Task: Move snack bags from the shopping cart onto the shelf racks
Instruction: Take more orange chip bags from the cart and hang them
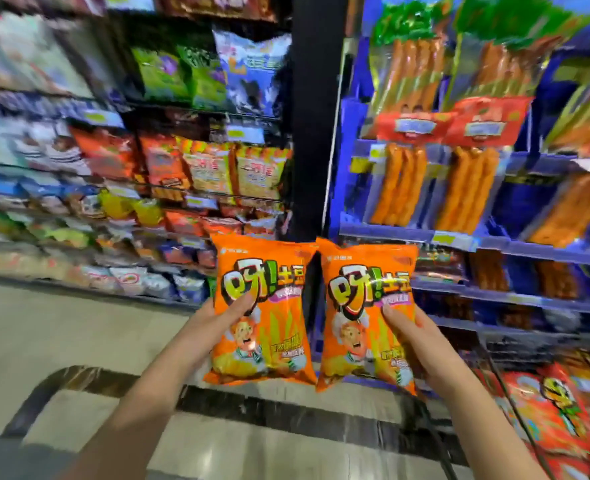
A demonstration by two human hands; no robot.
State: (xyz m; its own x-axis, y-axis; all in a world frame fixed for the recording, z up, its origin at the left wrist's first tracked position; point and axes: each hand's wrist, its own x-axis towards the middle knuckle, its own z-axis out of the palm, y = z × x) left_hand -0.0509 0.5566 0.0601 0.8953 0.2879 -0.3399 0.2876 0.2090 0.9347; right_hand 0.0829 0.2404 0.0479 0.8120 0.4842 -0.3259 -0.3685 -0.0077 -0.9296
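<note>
Two matching orange snack bags are held up side by side in the air in front of the shelving, well above the pale tiled floor (61, 334). The left hand (217, 315) holds the left orange bag (269, 327) by its outer edge: its grip is closed on the pack, with the thumb lying across the printed front and the other fingers hidden behind it. The right hand (414, 327) holds the right orange bag (362, 341) in the same way from the other side, grip closed on the pack, thumb on the front and the rest of the fingers out of sight behind. Both bags stand upright with their printed faces toward the camera; their inner edges meet at the top corners and near the bottom, with a narrow dark gap between them in the middle. Behind the left bag, farther back, is a snack shelf rack (196, 199) full of coloured packs, much of it blurred. A black upright post (312, 116) divides it from a blue rack (407, 233) on the right, where packs of orange sausages (466, 188) hang in rows. At the lower right, red snack bags (560, 410) lie behind thin dark wires; the blur makes it hard to tell whether these wires belong to the shopping cart. A dark band (286, 410) crosses the floor below the forearms
</note>
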